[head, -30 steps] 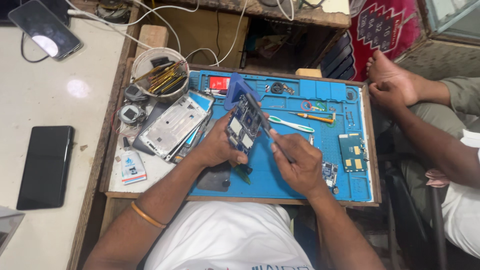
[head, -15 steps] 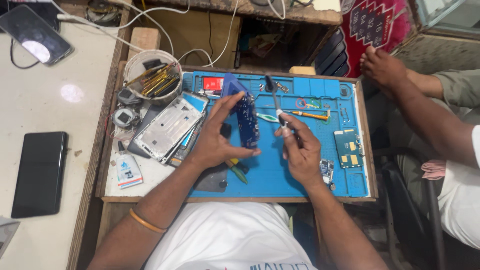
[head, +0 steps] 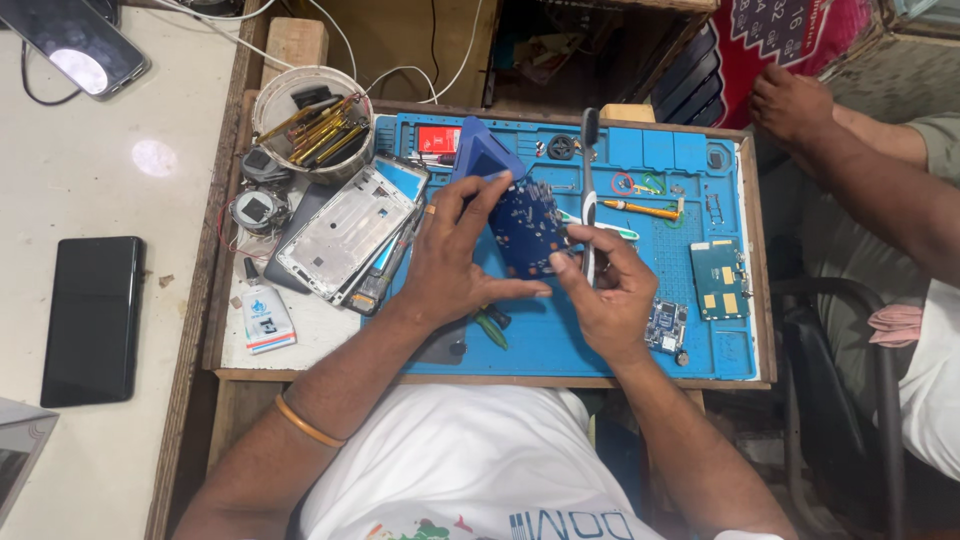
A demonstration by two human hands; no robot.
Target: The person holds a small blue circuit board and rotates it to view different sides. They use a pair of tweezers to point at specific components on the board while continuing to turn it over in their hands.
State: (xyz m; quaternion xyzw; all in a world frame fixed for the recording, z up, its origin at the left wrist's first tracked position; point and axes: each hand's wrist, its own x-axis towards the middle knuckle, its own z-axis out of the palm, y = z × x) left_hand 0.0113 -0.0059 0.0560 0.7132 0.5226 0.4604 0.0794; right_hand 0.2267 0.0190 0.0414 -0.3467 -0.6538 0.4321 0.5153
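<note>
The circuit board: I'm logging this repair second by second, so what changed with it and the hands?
The right hand brought the brush back against the circuit board, after lifting away. The left hand kept holding the board above the blue mat.

Left hand [head: 455, 262] grips a dark circuit board [head: 528, 228]; right hand [head: 607, 290] holds a brush [head: 589, 190].

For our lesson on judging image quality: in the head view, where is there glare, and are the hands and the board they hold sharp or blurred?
Head view: bright glare spots sit on the white table and on the phone screen at top left; the left hand, right hand and dark blue circuit board look sharp, with only soft shadows on the blue mat.
</note>
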